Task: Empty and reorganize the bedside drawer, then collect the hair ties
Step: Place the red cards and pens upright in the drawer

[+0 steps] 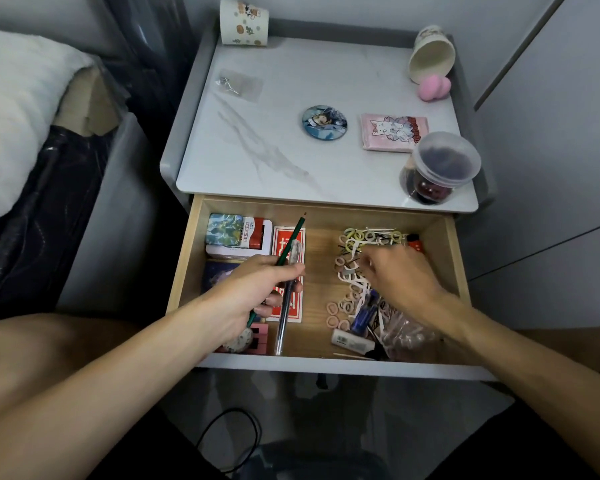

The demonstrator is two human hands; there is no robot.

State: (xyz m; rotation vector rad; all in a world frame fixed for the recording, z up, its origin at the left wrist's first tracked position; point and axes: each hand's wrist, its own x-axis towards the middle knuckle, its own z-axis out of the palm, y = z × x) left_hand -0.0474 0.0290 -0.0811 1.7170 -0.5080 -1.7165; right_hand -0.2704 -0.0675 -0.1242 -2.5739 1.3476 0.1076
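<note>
Drawer pulled out under the bench top, head view (the only camera). Left hand is over the drawer's left half, grip closed round a green pencil and a clear pen. Both slant out of the fist, pencil tip toward the drawer back. Under them lies a red-and-white card. Further left: a leaf-print tin overlapping a red-and-white box, a dark booklet, and a pink piano-key item near the front-left corner.

Right hand is in the right half, palm down over the hair ties, fingers bent into the pile. Fingertips are mostly hidden, so cannot tell if the grip has one. Hair ties lie loose from the back wall toward the front, yellow-green ones at the back, pink ones nearer the front, mixed with white strips. Beside them: orange lighter back right, white eraser near the front, crumpled plastic bag under the right wrist.

Bench top: round badge, pink card pack, clear lidded jar at the front-right corner, pink sponge touching a tipped-over cup, upright patterned cup back left
</note>
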